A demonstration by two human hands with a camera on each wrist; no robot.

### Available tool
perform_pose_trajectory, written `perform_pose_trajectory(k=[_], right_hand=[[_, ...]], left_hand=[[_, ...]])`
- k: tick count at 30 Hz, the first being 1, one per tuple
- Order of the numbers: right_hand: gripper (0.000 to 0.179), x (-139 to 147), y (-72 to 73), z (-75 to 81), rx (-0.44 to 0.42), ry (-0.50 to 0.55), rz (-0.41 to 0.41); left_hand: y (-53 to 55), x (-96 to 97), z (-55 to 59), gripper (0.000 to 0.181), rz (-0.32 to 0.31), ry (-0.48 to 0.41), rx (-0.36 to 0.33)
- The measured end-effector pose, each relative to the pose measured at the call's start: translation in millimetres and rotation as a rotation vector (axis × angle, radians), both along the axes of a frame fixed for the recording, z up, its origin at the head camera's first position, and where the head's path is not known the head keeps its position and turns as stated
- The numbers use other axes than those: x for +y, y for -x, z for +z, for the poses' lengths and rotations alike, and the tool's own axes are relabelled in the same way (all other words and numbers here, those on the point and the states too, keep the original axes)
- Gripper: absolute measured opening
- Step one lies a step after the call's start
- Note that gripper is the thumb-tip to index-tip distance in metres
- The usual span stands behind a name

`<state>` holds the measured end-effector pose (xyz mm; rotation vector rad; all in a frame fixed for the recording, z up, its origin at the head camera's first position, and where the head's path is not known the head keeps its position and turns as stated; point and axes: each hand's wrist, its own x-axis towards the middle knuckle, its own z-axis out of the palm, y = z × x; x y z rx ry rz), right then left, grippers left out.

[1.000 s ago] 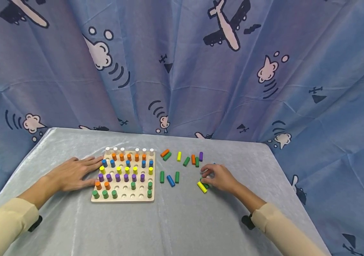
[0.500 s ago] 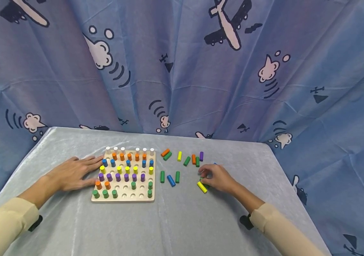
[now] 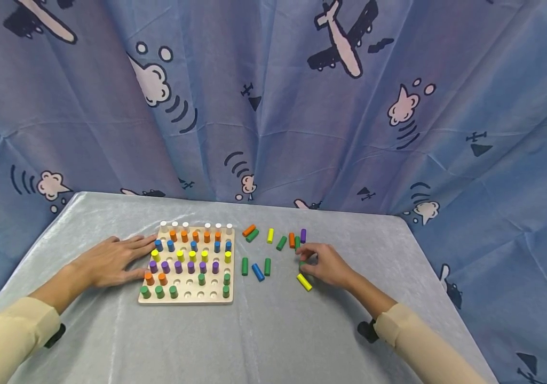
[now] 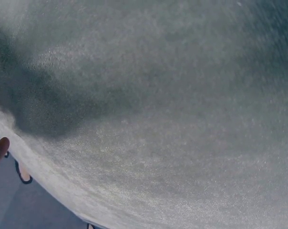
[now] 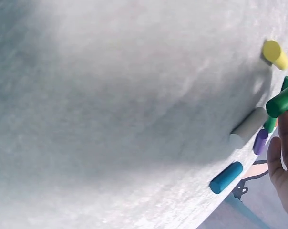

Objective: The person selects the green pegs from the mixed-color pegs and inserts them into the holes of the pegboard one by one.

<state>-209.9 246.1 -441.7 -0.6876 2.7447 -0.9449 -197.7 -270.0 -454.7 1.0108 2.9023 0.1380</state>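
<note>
While the left hand [image 3: 110,262] lies flat with fingers outstretched, its fingertips and thumb at the left edge of the board [image 3: 184,302], the right hand [image 3: 327,265] pinches a green peg [image 5: 281,101] at the right of the loose pegs. The left hand's grip is wide and holds nothing; the right's is narrow, closed on the peg, which the head view shows only in part between thumb and fingers. Just below that hand a yellow peg [image 3: 304,282] lies on the cloth [image 3: 273,336]. The right wrist view has a white peg [image 5: 249,128] near the held one, with a blue peg [image 5: 226,177] lying farther off and a purple peg [image 5: 261,142] partly behind the white. Between board and right hand, a slanting blue peg [image 3: 258,272] lies between two green ones, and behind them are scattered orange, yellow, green and purple pegs. Upright pegs stand in rows on the board: white at the back, then orange, blue, yellow and purple, a mixed orange and green row, and green in front, with round holes showing among them. A blue curtain [image 3: 273,133] printed with planes hangs behind.
</note>
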Motion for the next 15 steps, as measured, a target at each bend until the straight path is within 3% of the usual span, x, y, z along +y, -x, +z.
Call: perform_pose_trajectory(k=[15], right_hand=[[0.028,-28,1.3,16.7,0.058,0.04,0.044]], left_hand=[[-0.5,0.6,-0.5,0.073,0.009,0.006,0.002]])
